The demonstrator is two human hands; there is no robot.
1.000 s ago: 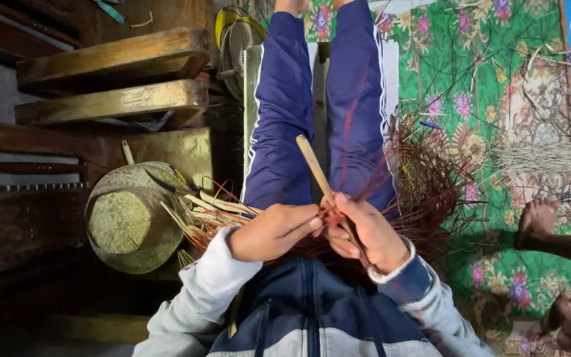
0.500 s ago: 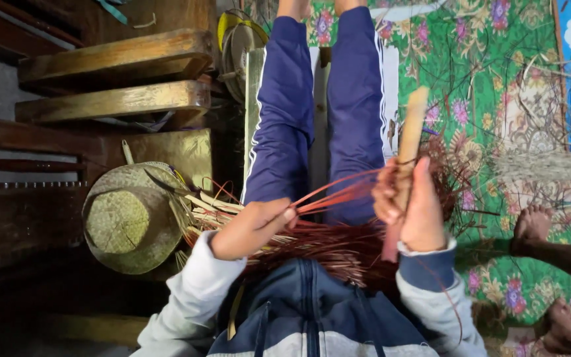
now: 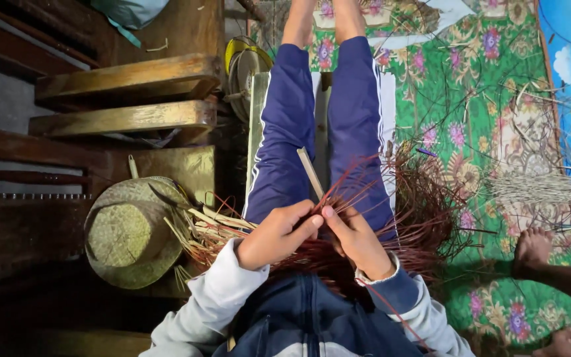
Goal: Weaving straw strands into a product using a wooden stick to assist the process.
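**Weave barely begun: loose red strands in your lap, both hands pinching at the centre**

Start with the widest thing around you: the green flowered mat [image 3: 490, 99] covers the floor to your right, strewn with thin dark fibres, and a pale bundle of fine stalks [image 3: 543, 188] lies across it near its blue edge. Another person's bare foot [image 3: 533, 250] rests on the mat beside that bundle, well apart from your work.

To your left stand wooden steps [image 3: 123, 82], and below them a round woven hat [image 3: 130, 231] lies crown up. As far as you can see it holds nothing; pale flat strips [image 3: 209, 221] lie fanned just beside its brim, not inside it. No other container shows its contents.

On your lap sits the mass of reddish strands [image 3: 411, 211], spreading out loosely over your right thigh. Judging from this, little is woven: no closed wall or rim shows, only free ends radiating from where your hands meet, so most of the plaiting looks left to do.

Your left hand [image 3: 275, 235] is closed narrow, thumb and fingers pinching strands at the centre. Your right hand [image 3: 355, 241] meets it thumb to thumb, curled around the strands, and a pale flat stick [image 3: 310, 172] rises from between the two hands; which hand grips it, you cannot tell.
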